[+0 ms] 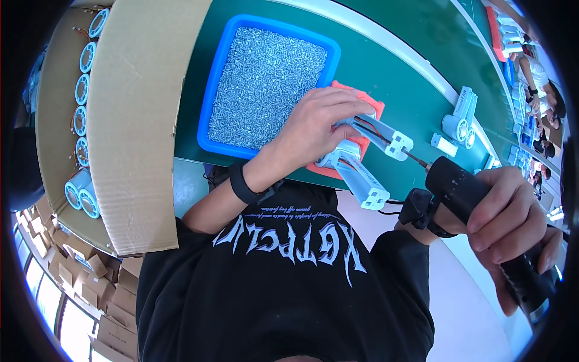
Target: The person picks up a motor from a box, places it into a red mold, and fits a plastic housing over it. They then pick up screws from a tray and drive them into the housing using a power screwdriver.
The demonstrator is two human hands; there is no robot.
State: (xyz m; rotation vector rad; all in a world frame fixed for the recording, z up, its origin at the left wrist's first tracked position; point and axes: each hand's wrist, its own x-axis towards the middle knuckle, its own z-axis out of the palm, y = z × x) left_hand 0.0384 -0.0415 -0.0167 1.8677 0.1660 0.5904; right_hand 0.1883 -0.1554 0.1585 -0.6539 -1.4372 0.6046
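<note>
Blk pwr driver [455, 187]: R hand [509, 217] fingers wrapped round; off-axis tilt could cause slip. Lt-blue housing [380, 134]: may twist if L hand [316, 123] slackens; pinched betw. L thumb & fingers, end projecting R. Bit [416, 158]: at housing's end face, beyond L fingers; contact unclear.

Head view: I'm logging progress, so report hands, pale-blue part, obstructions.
Left hand holding pale-blue part; right hand gripping black screwdriver. Bit at part's end face. Second pale-blue part alongside; nothing visibly blocking the bit.
</note>
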